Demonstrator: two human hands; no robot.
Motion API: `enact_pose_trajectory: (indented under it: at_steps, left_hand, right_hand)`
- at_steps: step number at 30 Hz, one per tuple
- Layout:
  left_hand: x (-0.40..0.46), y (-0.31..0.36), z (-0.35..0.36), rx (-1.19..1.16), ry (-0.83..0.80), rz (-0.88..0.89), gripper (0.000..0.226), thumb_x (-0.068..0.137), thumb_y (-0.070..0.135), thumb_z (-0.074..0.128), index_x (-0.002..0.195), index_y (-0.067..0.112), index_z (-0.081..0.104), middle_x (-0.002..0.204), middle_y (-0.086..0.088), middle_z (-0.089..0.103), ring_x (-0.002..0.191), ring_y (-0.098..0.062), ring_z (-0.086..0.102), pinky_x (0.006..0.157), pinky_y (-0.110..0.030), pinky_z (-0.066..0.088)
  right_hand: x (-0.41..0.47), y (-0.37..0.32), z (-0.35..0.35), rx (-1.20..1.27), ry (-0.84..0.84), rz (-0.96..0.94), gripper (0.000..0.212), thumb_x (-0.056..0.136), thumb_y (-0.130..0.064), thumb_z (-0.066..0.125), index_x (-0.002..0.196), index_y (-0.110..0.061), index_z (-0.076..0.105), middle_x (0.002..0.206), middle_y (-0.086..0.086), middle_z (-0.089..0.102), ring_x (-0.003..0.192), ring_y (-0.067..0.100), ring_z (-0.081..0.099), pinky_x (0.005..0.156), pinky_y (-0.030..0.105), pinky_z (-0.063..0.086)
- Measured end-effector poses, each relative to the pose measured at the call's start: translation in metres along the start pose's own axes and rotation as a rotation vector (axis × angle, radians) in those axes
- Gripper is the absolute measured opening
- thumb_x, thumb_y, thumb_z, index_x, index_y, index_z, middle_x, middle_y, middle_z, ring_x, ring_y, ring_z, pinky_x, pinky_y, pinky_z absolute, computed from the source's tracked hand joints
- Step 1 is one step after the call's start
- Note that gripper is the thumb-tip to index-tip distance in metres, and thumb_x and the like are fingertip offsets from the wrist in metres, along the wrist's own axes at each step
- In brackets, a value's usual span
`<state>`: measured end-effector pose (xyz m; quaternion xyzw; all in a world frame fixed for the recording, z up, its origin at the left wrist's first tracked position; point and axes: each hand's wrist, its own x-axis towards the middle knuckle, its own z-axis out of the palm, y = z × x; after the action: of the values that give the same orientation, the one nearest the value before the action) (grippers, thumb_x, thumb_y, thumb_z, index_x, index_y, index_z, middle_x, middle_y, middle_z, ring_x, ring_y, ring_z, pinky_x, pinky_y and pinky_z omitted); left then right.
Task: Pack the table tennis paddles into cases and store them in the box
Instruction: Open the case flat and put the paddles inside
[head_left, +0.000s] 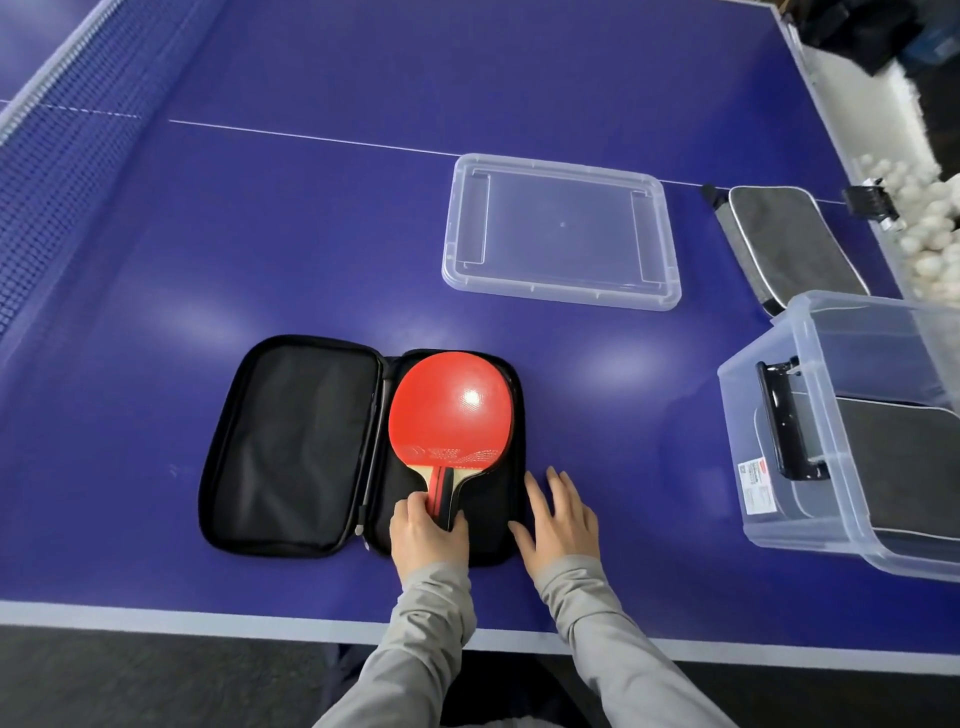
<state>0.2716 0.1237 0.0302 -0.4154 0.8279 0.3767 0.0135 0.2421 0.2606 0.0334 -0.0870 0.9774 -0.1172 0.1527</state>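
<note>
A black zip case (291, 447) lies open flat near the front edge of the blue table. A red-faced paddle (451, 410) rests in its right half, handle toward me. My left hand (428, 538) grips the paddle's handle. My right hand (561, 519) lies flat with fingers spread on the table, touching the case's right edge. At the right, a clear plastic box (831, 457) holds a closed dark case (904, 467). Another closed grey-and-black case (789, 244) lies on the table behind the box.
The box's clear lid (561, 231) lies upside down on the table past the open case. The net (62, 130) runs along the left. A heap of white balls (930, 228) sits off the table's right edge. The front table edge (260, 623) is close to my body.
</note>
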Motion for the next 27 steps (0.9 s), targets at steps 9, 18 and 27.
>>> enact_pose_trajectory:
  at_steps: [9, 18, 27]
  left_hand:
    - [0.000, 0.001, -0.002, -0.112, -0.008, -0.010, 0.036, 0.069, 0.018, 0.079, 0.093, 0.002, 0.058, 0.092, -0.007, 0.054, 0.091, -0.028, 0.054, 0.084, -0.035, 0.043]
    - [0.012, -0.015, -0.044, -0.143, -0.367, 0.051, 0.062, 0.062, 0.032, 0.086, 0.114, 0.013, 0.059, 0.102, 0.000, 0.057, 0.090, -0.013, 0.059, 0.086, -0.027, 0.050]
    - [0.022, -0.035, -0.068, 0.203, -0.627, 0.333, 0.059, 0.060, 0.026, 0.086, 0.112, 0.020, 0.059, 0.089, 0.009, 0.057, 0.085, -0.009, 0.052, 0.080, -0.013, 0.041]
  right_hand:
    - [-0.001, 0.001, 0.002, -0.022, 0.012, -0.005, 0.061, 0.086, -0.037, 0.060, 0.140, -0.017, 0.040, 0.149, 0.013, 0.034, 0.140, 0.030, 0.027, 0.105, 0.046, 0.035]
    - [0.001, 0.003, 0.003, -0.033, -0.051, 0.028, 0.063, 0.093, -0.047, 0.042, 0.147, -0.026, 0.018, 0.157, 0.003, 0.012, 0.146, 0.020, 0.007, 0.112, 0.038, 0.023]
    - [-0.012, -0.012, 0.007, -0.016, -0.128, 0.090, 0.077, 0.089, -0.051, 0.043, 0.148, -0.024, 0.002, 0.158, 0.002, -0.001, 0.146, 0.022, -0.006, 0.117, 0.042, 0.012]
